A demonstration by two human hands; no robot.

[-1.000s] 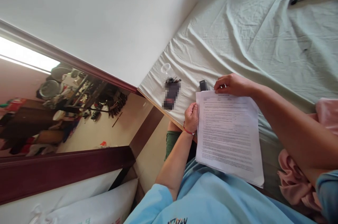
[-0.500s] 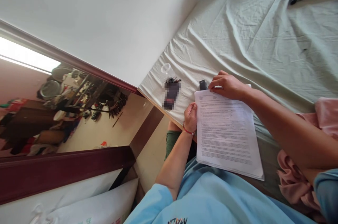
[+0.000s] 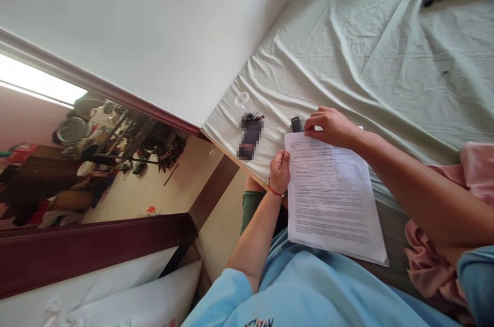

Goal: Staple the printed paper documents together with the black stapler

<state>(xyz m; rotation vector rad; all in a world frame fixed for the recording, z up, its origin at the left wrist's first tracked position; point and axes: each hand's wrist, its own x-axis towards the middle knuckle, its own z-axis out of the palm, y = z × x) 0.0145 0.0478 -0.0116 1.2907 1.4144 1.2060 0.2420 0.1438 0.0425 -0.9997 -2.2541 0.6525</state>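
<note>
The paper stack is held along its left edge by the left grip, top edge pinched by the right grip; print illegible.

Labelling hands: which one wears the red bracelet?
The left hand, holding the side of the papers: red bracelet on its wrist. The right hand, at their top, shows none.
</note>
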